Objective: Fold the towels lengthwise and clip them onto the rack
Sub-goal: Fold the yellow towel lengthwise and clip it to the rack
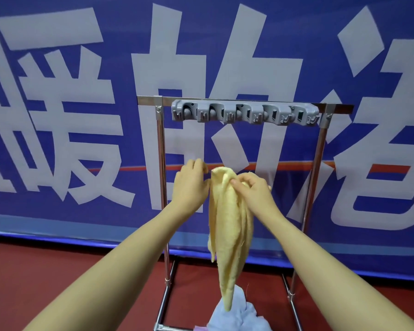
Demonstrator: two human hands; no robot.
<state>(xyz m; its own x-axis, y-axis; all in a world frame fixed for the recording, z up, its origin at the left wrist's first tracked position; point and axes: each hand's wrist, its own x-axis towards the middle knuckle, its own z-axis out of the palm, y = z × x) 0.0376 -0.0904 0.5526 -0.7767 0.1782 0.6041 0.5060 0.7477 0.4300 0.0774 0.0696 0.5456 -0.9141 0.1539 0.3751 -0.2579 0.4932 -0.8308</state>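
A yellow towel (pixel 227 225) hangs bunched in a long narrow drape in front of the metal rack (pixel 161 163). My right hand (pixel 253 189) pinches its gathered top. My left hand (pixel 191 182) is just left of the towel's top edge, back toward me, fingers relaxed and holding nothing. The grey clip strip (pixel 244 113) with several clips, all without towels, runs along the rack's top bar, well above both hands. A light blue towel (pixel 239 314) lies crumpled on the floor inside the rack's base, under the yellow towel's tip.
A blue banner (pixel 58 115) with large white characters hangs right behind the rack. The floor (pixel 58 271) is dark red. The rack's base bars (pixel 294 306) run toward me on both sides. A bit of pink cloth (pixel 200 328) shows at the bottom edge.
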